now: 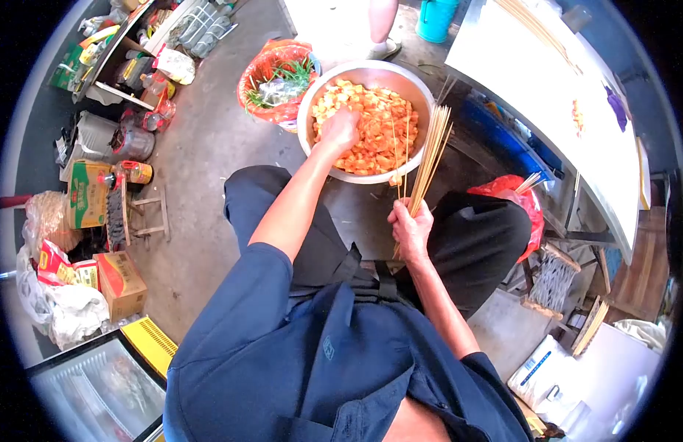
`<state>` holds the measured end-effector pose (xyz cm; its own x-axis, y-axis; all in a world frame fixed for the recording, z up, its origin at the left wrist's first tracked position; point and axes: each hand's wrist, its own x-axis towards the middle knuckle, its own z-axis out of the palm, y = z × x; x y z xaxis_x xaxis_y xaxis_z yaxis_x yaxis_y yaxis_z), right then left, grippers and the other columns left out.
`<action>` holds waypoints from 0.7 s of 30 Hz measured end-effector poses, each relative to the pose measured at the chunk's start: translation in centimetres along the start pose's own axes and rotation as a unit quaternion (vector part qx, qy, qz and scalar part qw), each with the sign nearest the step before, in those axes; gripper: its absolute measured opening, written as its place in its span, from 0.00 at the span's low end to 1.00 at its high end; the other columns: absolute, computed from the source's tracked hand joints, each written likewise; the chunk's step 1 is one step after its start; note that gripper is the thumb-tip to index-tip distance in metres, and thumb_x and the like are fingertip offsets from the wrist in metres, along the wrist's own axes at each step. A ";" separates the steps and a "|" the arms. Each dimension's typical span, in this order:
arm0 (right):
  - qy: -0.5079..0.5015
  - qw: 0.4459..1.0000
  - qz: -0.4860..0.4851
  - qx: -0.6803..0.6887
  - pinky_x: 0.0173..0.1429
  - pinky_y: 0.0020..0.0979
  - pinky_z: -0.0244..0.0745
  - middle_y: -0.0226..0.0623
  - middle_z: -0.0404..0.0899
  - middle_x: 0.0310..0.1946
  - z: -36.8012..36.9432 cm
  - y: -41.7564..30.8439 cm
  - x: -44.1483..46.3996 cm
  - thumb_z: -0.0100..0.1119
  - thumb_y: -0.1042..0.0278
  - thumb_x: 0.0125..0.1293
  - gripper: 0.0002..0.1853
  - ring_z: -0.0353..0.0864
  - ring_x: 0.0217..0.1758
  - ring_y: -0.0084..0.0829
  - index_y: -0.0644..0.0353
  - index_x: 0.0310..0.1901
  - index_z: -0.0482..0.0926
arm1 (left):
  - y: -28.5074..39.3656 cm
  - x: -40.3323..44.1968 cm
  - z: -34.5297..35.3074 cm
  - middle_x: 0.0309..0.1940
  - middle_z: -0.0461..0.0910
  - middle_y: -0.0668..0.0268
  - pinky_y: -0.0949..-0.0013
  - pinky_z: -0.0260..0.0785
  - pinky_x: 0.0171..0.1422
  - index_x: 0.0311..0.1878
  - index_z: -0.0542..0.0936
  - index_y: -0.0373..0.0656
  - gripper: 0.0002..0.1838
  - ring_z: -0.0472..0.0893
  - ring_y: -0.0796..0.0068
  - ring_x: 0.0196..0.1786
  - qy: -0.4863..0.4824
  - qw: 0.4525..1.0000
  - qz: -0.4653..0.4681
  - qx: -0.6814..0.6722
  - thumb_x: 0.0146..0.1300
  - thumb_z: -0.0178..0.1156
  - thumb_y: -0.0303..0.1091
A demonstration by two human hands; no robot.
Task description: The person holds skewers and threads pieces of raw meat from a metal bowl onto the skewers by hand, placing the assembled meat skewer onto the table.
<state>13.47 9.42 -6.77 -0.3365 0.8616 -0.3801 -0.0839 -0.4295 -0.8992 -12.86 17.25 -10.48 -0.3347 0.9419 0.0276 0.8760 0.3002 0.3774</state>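
A large metal basin (424, 88) stands on the floor in front of my knees, filled with orange-red seasoned chunks (378, 121), apparently meat. Into its left side reaches my left hand (340, 129), fingers curled down among the chunks; their tips and anything between them are hidden. My right hand (411, 221) grips a bundle of thin wooden skewers (434, 151) near the basin's front rim, points upward. Two or so skewers lean apart from the bundle over the basin, and a small orange chunk (395, 179) shows low on one.
Left of the basin sits a red-bag-lined bucket (264, 62) with green stalks. A white table (518, 62) at the right carries more skewers. Beside my right knee is a red plastic bag (531, 214) with sticks. Boxes (120, 283) and a low stool (151, 214) stand left. Another person's leg (382, 22) is beyond the basin.
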 end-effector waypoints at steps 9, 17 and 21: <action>-0.008 1.000 0.010 -0.003 0.16 0.18 0.55 0.27 0.73 0.18 0.2 -0.2 -0.5 0.58 0.68 0.65 0.06 0.62 0.13 0.13 0.58 0.37 0.72 | 1.0 -0.9 -1.9 0.30 0.80 0.59 0.61 0.78 0.41 0.34 0.77 0.41 0.03 0.83 0.63 0.38 -0.071 0.961 -0.052 -0.262 0.56 0.58 0.27; -0.031 0.999 0.002 -0.037 0.20 0.18 0.59 0.26 0.75 0.19 0.6 0.2 -0.7 0.58 0.69 0.65 0.05 0.65 0.16 0.13 0.59 0.36 0.73 | 1.3 -0.8 -0.8 0.41 0.78 0.56 0.55 0.80 0.45 0.47 0.71 0.36 0.07 0.83 0.55 0.39 -0.022 0.597 -0.200 -0.776 0.66 0.51 0.22; -0.058 0.997 -0.011 -0.040 0.21 0.18 0.60 0.26 0.75 0.19 0.6 0.9 -0.6 0.58 0.69 0.65 0.05 0.66 0.17 0.13 0.59 0.36 0.73 | 2.3 -1.3 -1.0 0.45 0.76 0.51 0.51 0.78 0.52 0.52 0.66 0.36 0.11 0.81 0.52 0.46 -0.043 0.534 -0.206 -0.819 0.68 0.49 0.26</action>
<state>13.01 8.32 -7.21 -0.4422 0.8315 -0.3362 -0.0193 -0.3836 -0.9233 -10.74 16.56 -8.68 -0.3036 0.8710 -0.3862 -0.7682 0.0160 0.6400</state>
